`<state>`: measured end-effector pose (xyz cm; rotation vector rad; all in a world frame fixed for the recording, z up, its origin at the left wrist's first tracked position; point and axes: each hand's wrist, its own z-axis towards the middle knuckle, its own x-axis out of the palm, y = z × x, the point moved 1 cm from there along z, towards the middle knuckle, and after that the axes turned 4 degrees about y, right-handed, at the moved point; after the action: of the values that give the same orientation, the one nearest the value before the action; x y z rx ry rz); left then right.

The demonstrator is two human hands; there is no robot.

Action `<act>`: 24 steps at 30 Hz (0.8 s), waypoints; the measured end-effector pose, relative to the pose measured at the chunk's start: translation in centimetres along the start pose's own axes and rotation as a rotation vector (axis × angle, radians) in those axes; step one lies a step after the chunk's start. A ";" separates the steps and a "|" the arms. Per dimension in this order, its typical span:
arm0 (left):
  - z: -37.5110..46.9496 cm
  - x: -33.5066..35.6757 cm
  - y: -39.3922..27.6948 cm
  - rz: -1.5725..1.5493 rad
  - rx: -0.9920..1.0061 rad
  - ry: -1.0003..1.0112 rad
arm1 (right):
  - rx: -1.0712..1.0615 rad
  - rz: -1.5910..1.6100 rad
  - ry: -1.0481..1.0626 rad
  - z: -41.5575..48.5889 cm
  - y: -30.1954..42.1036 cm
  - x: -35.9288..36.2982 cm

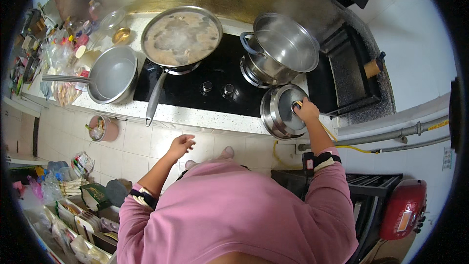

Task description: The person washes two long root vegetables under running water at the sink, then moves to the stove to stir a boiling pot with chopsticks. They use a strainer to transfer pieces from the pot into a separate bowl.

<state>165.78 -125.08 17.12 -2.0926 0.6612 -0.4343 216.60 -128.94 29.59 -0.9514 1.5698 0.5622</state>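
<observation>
My right hand (308, 110) grips the knob of a domed glass pot lid with a steel rim (285, 108). Beneath the lid is a round stainless-steel vessel (267, 115) at the counter's front edge; its inside is mostly hidden. Just behind stands a tall steel stockpot (289, 49) with blue-grey handles, uncovered, on the right burner. My left hand (182, 147) hangs in front of the counter, fingers slightly curled and holding nothing. On the left burner, a wide pan (182, 38) is filled with steaming, foamy, cloudy liquid, its grey handle (157, 99) jutting past the counter edge.
A steel saucepan (113, 75) sits left of the black gas hob (212, 77). Bagged food (66, 90) and bottles crowd the counter's left. A pink waste bin (106, 129) stands on the floor. At right are a grey pipe (388, 134) and a red appliance (403, 209).
</observation>
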 end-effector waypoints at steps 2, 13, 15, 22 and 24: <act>-1.6 -2.1 2.8 -0.052 -0.072 -0.065 | -0.009 -0.011 -0.023 -0.7 -0.1 -0.2; -7.6 -10.3 12.9 -0.078 -0.341 -0.243 | -0.124 -0.179 -0.122 -10.2 -5.7 -15.7; -7.3 -10.4 13.0 -0.067 -0.352 -0.235 | -0.170 -0.233 -0.194 -10.0 -5.8 -21.2; -5.2 -8.6 12.8 -0.184 -0.320 -0.292 | -0.238 -0.266 -0.468 -1.9 0.0 -31.0; -5.8 -8.1 13.2 -0.220 -0.297 -0.326 | -0.248 -0.203 -0.467 1.6 2.9 -31.5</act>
<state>152.36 -130.21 8.96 -2.4585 0.3181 -0.1109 215.55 -117.60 59.15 -1.0590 0.9899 0.7826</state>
